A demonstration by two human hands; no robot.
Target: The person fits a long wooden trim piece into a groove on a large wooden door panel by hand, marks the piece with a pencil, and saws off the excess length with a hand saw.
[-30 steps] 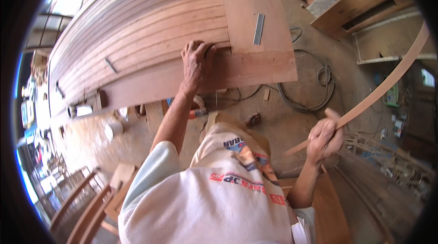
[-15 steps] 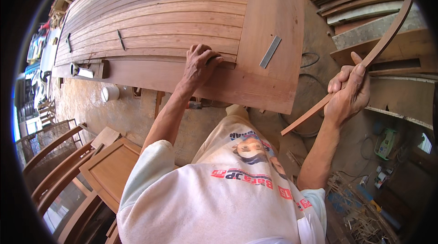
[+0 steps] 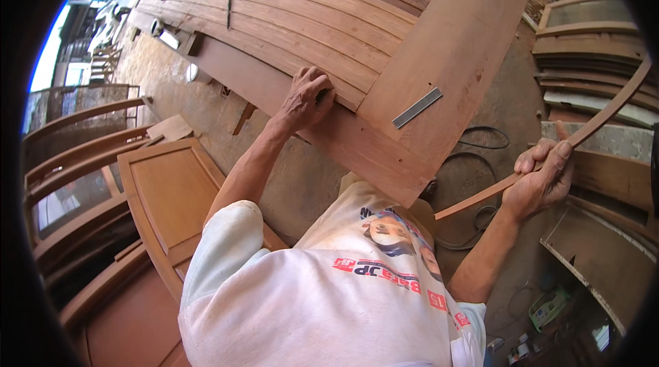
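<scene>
Left hand (image 3: 309, 98) lay palm-down w/ fingers curled on the edge of the wooden panel (image 3: 343, 44), gripping nothing, just pressing where the slats met the flat board. Right hand (image 3: 544, 178) was clenched around a long curved wood strip (image 3: 604, 116), well off to the right of the panel & apart from it; strip's lower end pointed back toward the panel's near corner, upper end arced up past a stack of frames (image 3: 590, 58). A metal ruler (image 3: 417, 108) lay on the panel, btw. the two hands. Cable (image 3: 484, 144) on the floor below the panel corner.
</scene>
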